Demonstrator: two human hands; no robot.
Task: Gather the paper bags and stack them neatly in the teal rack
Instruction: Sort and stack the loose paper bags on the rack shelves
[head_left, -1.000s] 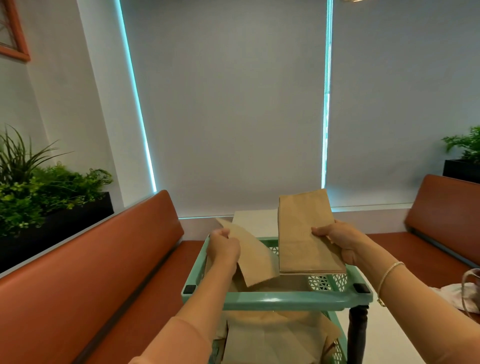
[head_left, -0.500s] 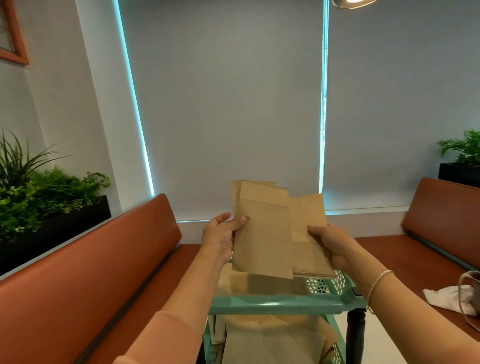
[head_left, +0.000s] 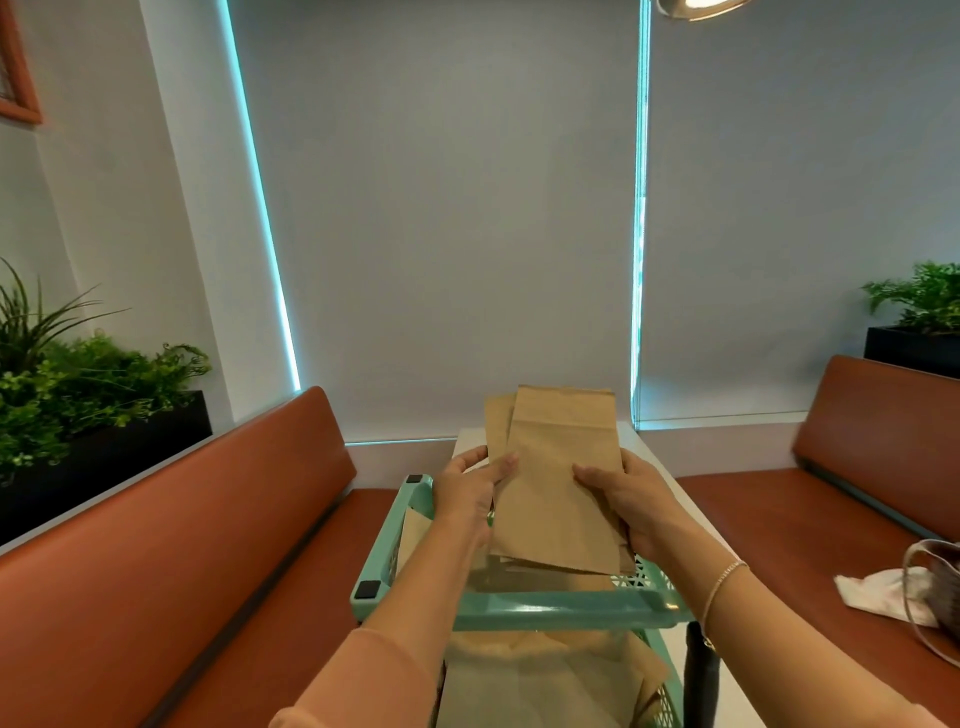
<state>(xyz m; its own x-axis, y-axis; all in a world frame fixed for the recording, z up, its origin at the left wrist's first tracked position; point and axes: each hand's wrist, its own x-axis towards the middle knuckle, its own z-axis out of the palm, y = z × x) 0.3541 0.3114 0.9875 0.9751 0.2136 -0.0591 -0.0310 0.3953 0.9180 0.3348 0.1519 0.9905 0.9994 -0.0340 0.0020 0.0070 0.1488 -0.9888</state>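
Note:
A small stack of flat brown paper bags (head_left: 558, 483) is held upright above the top tier of the teal rack (head_left: 519, 608). My left hand (head_left: 470, 493) grips the stack's left edge, thumb on the front. At the right edge my right hand (head_left: 631, 499) holds it, fingers curled behind. One bag peeks out at the stack's upper left. More brown bags lie loose on the top tier (head_left: 415, 535) and crumpled on the lower tier (head_left: 545, 675).
Orange-brown benches run along the left (head_left: 182, 545) and right (head_left: 857, 467). A white cloth (head_left: 878, 592) and a bag strap lie on the right bench. A white table (head_left: 701, 691) stands behind the rack. Planters sit behind both benches.
My left hand brought its bag over onto the bag in my right hand. The two now form one stack, held by both hands and lowered toward the top tier.

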